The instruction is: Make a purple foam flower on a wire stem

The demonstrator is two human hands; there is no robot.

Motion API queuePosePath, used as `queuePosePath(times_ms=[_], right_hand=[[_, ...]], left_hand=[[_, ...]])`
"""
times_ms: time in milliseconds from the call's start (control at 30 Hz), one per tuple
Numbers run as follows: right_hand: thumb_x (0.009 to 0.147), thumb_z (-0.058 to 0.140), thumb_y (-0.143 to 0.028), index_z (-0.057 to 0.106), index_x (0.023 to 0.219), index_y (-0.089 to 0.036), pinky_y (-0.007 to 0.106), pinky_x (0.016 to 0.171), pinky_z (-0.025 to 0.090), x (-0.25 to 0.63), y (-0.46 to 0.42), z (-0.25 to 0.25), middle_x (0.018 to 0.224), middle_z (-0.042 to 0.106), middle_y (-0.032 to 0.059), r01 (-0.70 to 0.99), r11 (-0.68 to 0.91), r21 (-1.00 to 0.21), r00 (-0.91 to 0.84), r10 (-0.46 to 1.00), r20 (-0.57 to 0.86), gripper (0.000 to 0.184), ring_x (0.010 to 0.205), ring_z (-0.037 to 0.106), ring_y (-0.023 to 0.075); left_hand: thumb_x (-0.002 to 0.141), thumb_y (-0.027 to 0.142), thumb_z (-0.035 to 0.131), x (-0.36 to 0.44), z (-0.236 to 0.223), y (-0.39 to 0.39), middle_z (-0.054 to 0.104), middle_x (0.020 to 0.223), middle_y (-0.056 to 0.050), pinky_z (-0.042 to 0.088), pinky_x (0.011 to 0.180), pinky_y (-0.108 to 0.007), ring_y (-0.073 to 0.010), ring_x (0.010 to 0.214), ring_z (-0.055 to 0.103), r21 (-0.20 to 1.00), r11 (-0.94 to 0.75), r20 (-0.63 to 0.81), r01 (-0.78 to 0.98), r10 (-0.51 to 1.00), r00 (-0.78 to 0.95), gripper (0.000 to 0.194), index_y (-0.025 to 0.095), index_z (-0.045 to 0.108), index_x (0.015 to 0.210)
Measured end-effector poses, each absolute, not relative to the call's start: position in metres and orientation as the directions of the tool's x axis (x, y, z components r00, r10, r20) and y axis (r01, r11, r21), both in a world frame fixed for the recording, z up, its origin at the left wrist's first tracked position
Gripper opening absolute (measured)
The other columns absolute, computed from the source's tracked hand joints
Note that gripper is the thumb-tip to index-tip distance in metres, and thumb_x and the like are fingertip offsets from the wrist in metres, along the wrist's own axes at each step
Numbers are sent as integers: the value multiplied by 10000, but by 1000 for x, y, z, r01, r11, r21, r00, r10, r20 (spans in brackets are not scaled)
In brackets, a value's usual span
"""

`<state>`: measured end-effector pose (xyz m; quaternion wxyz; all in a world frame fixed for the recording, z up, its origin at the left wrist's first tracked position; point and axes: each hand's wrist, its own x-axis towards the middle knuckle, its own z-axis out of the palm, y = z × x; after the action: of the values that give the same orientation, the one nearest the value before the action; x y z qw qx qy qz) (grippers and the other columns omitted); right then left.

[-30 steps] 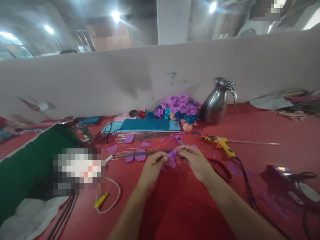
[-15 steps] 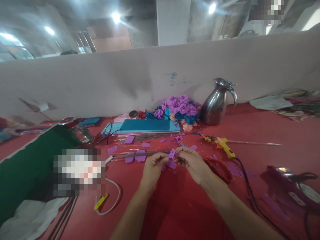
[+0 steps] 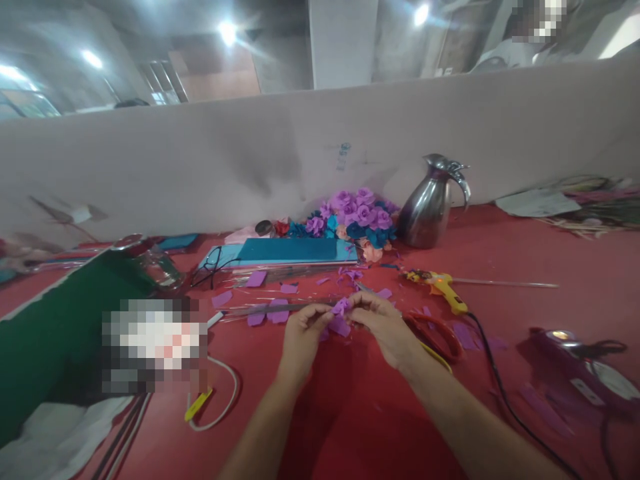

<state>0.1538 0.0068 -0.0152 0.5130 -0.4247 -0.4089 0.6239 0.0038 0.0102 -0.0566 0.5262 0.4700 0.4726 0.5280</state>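
Between my two hands is a small purple paper flower [image 3: 341, 307], its petals folded and crinkled. My left hand [image 3: 306, 331] pinches its left side with thumb and forefinger. Thumb and fingers of my right hand [image 3: 380, 321] grip the other side. A loose purple petal [image 3: 340, 326] shows just below the flower; I cannot tell if it is attached. Red-handled scissors [image 3: 437, 337] lie beside my right wrist, partly covered by it. Purple paper pieces [image 3: 278, 312] and thin wires [image 3: 245, 309] are spread to the left of my hands.
Behind are finished paper flowers [image 3: 363, 212], blue sheets [image 3: 290, 249], eyeglasses [image 3: 214, 267] and a steel jug [image 3: 427, 207]. A yellow glue gun [image 3: 447, 293] trails its black cord on the right, near a purple corded device [image 3: 583, 373]. A green box [image 3: 30, 347] stands left.
The view shifts slightly left. Both hands stay at the purple flower, their fingers turning and pressing it; its crumpled part now stands more upright.
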Motion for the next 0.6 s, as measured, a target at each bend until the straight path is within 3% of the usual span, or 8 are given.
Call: queuePosePath(times_ms=[200,367,600], right_hand=[[578,648,-209,634,601,-208,267,612,379,161,10,-17,576,607,-34,-208,-180,-962,-202,970,-137,27,595,520,127],[661,682,-260,719,813,-233,292,721,421,172,15,-17,789,687,-2,-181,-3,-983,-140,990,23,159,755,587,156],[701,653,-256,759,809,-250,332,742,434,181,18,-14,830,733,24,19,157,-987,-195,969,151,152,790,627,197]], left_hand=[[713,304,691,1,-58,12,696,791,-52,471,718,-282,-188,772,598,996,-64,63,-60,998,-24,136,182,730,760],[723,258,663,-1,-51,12,655,711,-29,428,705,-272,-177,719,557,980,-174,177,98,984,-21,98,198,702,656],[723,208,633,2,-42,10,641,692,-25,415,688,-277,-178,689,545,974,-195,190,115,980,51,99,202,692,643]])
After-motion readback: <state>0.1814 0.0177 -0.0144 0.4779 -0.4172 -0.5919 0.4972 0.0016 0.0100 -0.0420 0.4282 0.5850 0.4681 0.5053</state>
